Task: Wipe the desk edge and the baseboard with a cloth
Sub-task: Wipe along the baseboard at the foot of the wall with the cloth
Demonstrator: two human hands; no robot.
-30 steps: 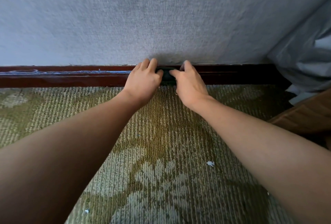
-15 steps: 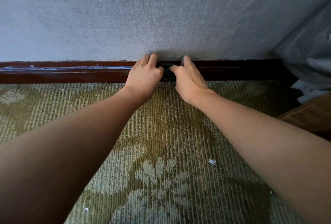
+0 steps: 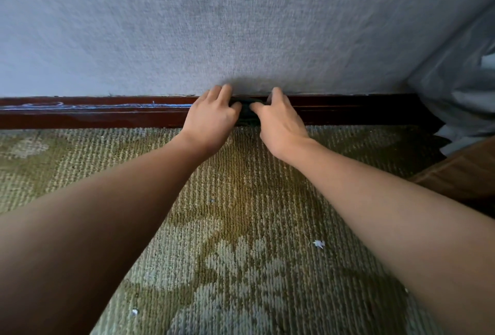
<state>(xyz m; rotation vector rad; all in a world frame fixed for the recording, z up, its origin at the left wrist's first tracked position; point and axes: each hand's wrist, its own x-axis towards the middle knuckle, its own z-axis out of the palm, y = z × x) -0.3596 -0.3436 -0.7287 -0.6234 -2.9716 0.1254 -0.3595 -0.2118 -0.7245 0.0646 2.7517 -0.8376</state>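
A dark cloth [image 3: 247, 112] lies pressed against the dark red-brown baseboard [image 3: 93, 113] at the foot of the grey wall. My left hand [image 3: 211, 117] holds the cloth's left end, fingers over the baseboard's top edge and thumb on the cloth. My right hand [image 3: 278, 120] holds its right end the same way. Only a small strip of cloth shows between the two thumbs; the rest is hidden under my hands. The desk edge is out of sight.
Green patterned carpet [image 3: 241, 241] covers the floor, with white scraps [image 3: 318, 243] on it. A grey curtain [image 3: 460, 88] hangs at the right. A brown wooden piece of furniture [image 3: 463, 171] stands at the right edge. A blue thread [image 3: 107, 105] runs along the baseboard's left part.
Both hands stay on the cloth at the baseboard and have spread slightly apart. The view has shifted a little; the hands' place along the baseboard is nearly the same.
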